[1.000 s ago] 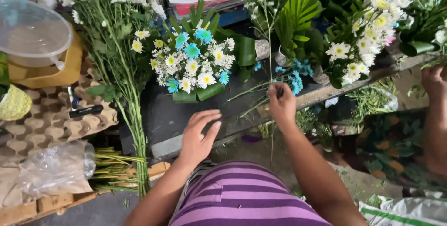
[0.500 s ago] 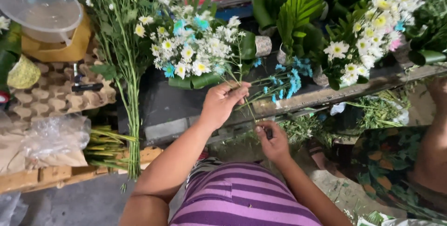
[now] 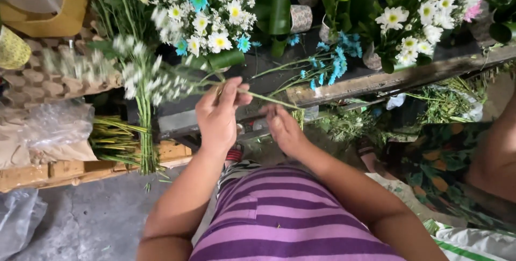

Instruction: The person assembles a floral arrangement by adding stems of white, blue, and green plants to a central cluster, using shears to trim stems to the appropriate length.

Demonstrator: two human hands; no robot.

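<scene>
Between both hands — stem roughly level, blooms leftward.

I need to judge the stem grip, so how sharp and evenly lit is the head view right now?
Head view: the white flower sprig in the left hand is smeared by motion blur; the right hand and stem read fairly sharp; light is soft and even, no glare; the finished bouquet is slightly soft.

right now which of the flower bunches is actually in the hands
The loose white-flowered stem: the left hand pinches it, the right hand touches its end. The wrapped bouquets stand untouched.
</scene>
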